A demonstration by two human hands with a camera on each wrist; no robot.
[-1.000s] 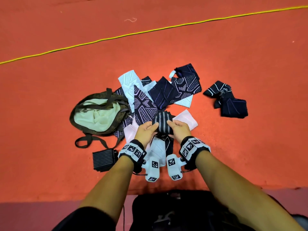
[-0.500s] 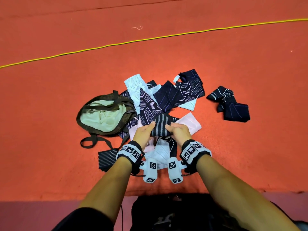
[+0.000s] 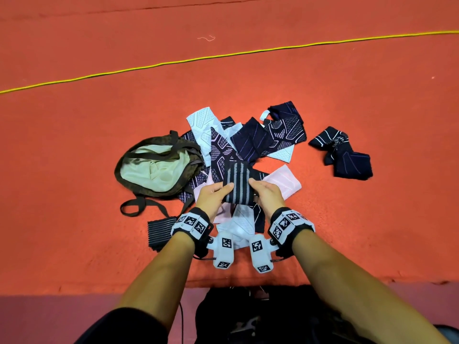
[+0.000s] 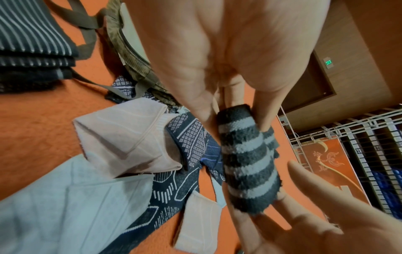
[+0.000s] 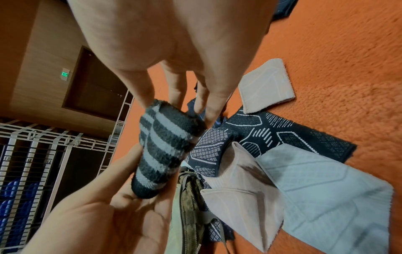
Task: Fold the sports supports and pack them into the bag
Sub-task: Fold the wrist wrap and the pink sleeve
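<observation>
Both hands hold a dark support with grey stripes point(image 3: 237, 183) just above the pile. My left hand point(image 3: 214, 194) pinches its left edge between thumb and fingers point(image 4: 264, 110); my right hand point(image 3: 265, 193) pinches the right edge. The striped support point(image 4: 245, 161) point(image 5: 165, 146) hangs folded between them. Under it lies a heap of supports point(image 3: 233, 150): white, pale pink and navy patterned ones. The olive bag point(image 3: 154, 167) lies open on the left, its pale lining showing. A folded striped support point(image 3: 160, 232) sits by my left wrist.
Two navy supports point(image 3: 347, 157) lie apart on the right of the orange carpet point(image 3: 74, 194). A yellow cord point(image 3: 223, 55) crosses the floor far ahead. A dark bag point(image 3: 248, 316) sits at my knees. The bag's strap point(image 3: 134, 207) loops on the floor.
The striped support has been raised slightly and spread flatter between both hands. The camera view has shifted, so the pile sits lower in frame.
</observation>
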